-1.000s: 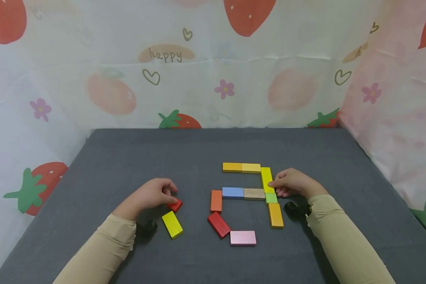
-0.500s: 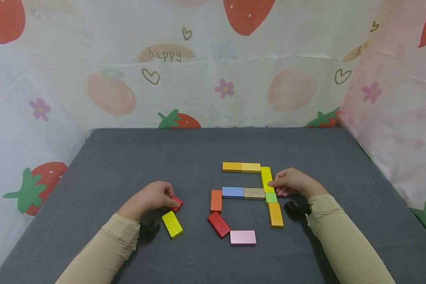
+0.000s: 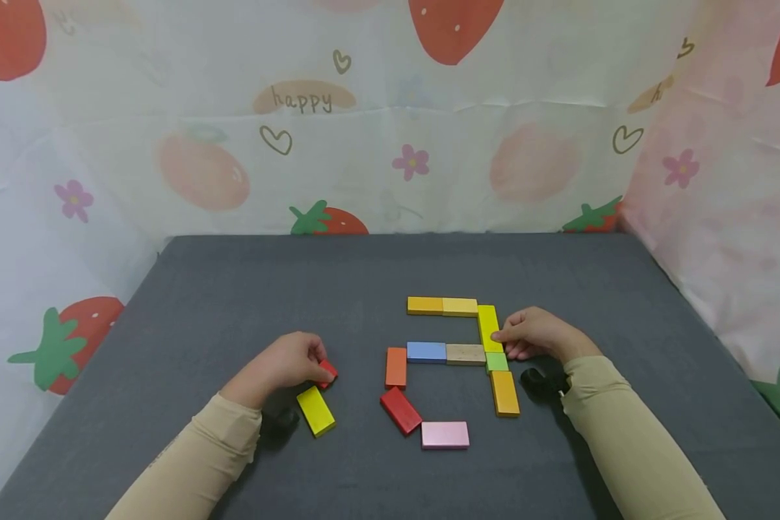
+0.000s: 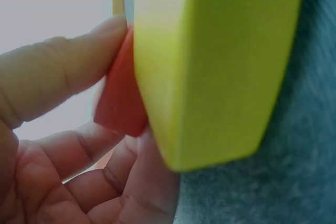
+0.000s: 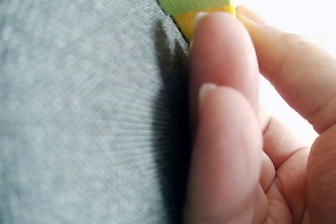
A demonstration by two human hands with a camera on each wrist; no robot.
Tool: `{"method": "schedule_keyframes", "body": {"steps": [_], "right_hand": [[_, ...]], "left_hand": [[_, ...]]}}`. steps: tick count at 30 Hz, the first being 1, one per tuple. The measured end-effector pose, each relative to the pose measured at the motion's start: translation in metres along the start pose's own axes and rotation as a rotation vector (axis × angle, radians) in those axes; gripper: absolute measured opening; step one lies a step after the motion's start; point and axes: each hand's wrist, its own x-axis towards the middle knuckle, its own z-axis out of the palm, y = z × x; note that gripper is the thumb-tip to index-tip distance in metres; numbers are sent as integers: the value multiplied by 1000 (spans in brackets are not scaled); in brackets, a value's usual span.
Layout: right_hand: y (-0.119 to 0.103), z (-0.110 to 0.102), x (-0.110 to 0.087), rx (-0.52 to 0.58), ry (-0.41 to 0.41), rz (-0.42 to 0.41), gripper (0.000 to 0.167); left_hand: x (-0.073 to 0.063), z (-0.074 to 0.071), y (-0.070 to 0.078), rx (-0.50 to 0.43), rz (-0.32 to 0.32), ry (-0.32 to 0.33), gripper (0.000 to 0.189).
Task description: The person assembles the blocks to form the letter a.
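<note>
My left hand (image 3: 284, 367) pinches a small red block (image 3: 328, 371) between thumb and fingers, at the left of the group. Just in front of it lies a loose yellow block (image 3: 315, 412), which looms large in the left wrist view. At the right, my right hand (image 3: 538, 336) holds the long yellow block (image 3: 487, 321), thumb on its top and fingers along its right side. That block joins a light green block (image 3: 496, 362), seen closely in the right wrist view. An orange-yellow block (image 3: 505, 394) continues the column toward me.
Two yellowish blocks (image 3: 442, 307) form the far row. Nearer are a blue block (image 3: 426, 352) and a wooden block (image 3: 465, 354), then an orange block (image 3: 396, 368), a tilted red block (image 3: 400, 412) and a pink block (image 3: 445, 435). All lie on a dark grey tabletop (image 3: 266, 282).
My left hand has shifted slightly right and toward me, its grip settling on the red block, which has moved a little right. My right hand stays at the long yellow block.
</note>
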Motion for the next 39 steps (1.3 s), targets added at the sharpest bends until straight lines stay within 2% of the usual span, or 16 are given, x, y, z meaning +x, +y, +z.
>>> {"method": "schedule_keyframes", "body": {"steps": [9,14,19,26,34,39], "right_hand": [[-1,0,0,-10,2,-6,24],[-1,0,-1,-12,2,-7,23],[-1,0,0,-13,3,0,24],[1,0,1,-13,4,-7,24],[0,0,-1,-15,3,-8,24],[-1,0,-1,-16,8,-7,24]], "left_hand": [[-2,-10,9,6,36,15,9],[-4,-17,20,18,89,48,11],[-3,-17,34,-18,134,45,10],[4,-6,63,-84,152,19,11],[12,14,100,-110,260,-46,12],[20,27,117,-129,319,-85,14]]}}
